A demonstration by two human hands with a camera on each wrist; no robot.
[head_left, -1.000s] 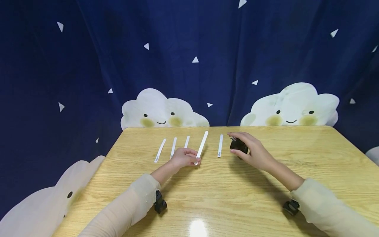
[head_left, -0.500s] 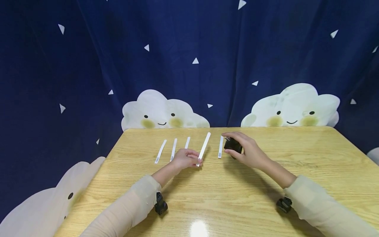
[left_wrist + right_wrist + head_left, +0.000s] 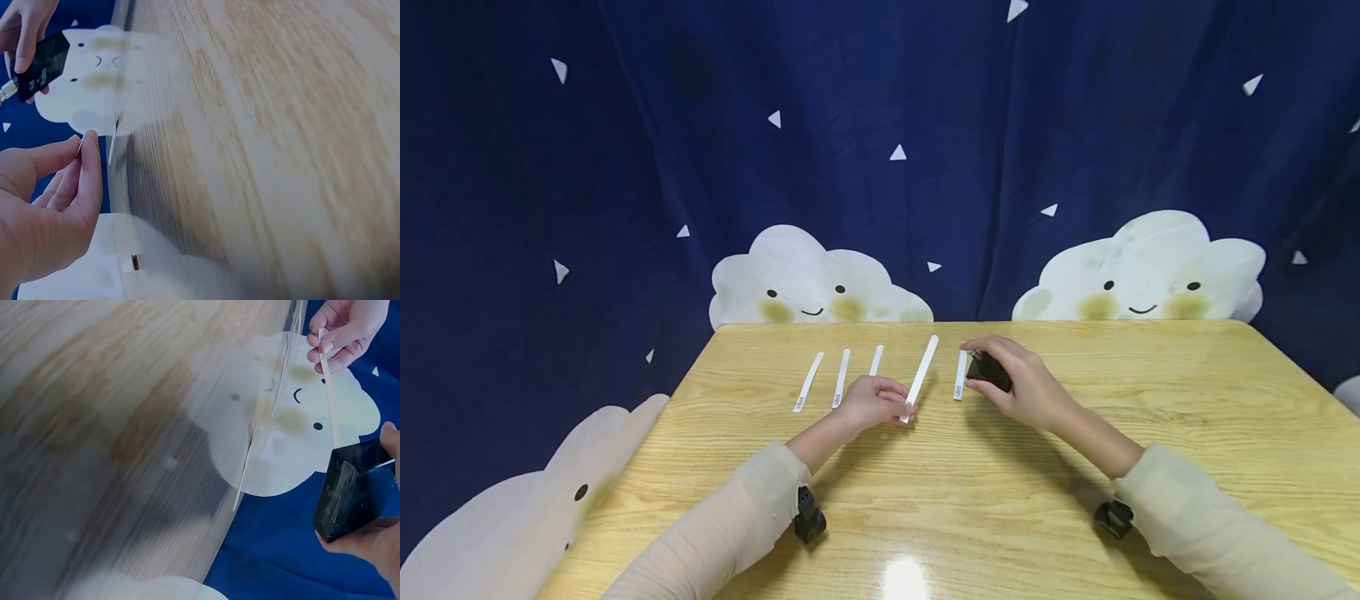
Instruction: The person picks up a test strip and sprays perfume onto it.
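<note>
My left hand (image 3: 874, 400) pinches the near end of a long white paper strip (image 3: 921, 377), lifted at an angle off the wooden table (image 3: 1000, 483). In the left wrist view the thumb and fingers (image 3: 87, 162) squeeze the strip's edge. My right hand (image 3: 1011, 379) grips a small black box-shaped object (image 3: 987, 370), just right of the strip and above another white strip (image 3: 960, 373) lying flat. The right wrist view shows the dark block (image 3: 353, 487) held in my fingers, with my left hand (image 3: 345, 331) holding its strip (image 3: 329, 387) beyond.
Three more white strips (image 3: 840, 377) lie side by side on the table left of my left hand. A dark blue curtain with white cloud faces (image 3: 816, 283) hangs behind the table's far edge. Wrist cameras (image 3: 808, 517) sit under both sleeves.
My right hand has carried the black object leftward, closer to the raised strip. My left hand keeps its pinch and has barely moved.
</note>
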